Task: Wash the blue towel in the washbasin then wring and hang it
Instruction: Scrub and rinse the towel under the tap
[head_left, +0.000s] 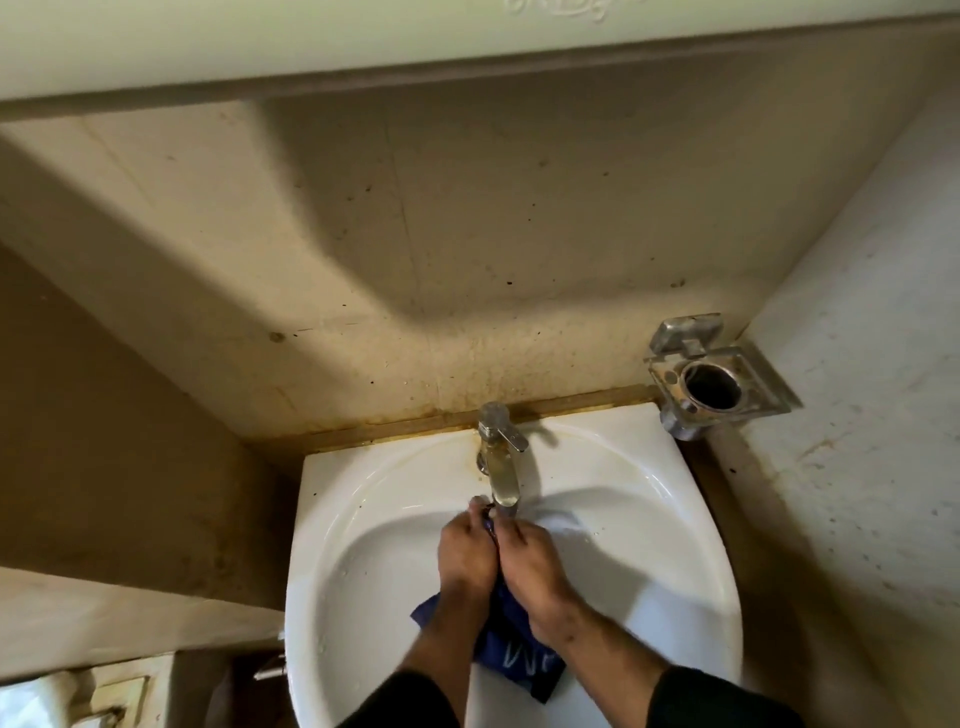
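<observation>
The towel (511, 649) bunched between my left hand (466, 552) and right hand (535, 564) is deep blue, with a pale zigzag marking near its lower edge, perhaps lettering, too blurred for me to read. My sleeves (719, 699) are black. The washbasin (675, 519) is glossy white, with rusty brown staining along its back rim. The tap (501, 457) is dull silver, yellowed on the spout. The wall (415, 234) behind is beige, speckled with dark spots. The holder (714, 376) at the right is tarnished chrome

A bathroom: white washbasin (675, 499), tap (501, 462), stained walls (415, 234)
</observation>
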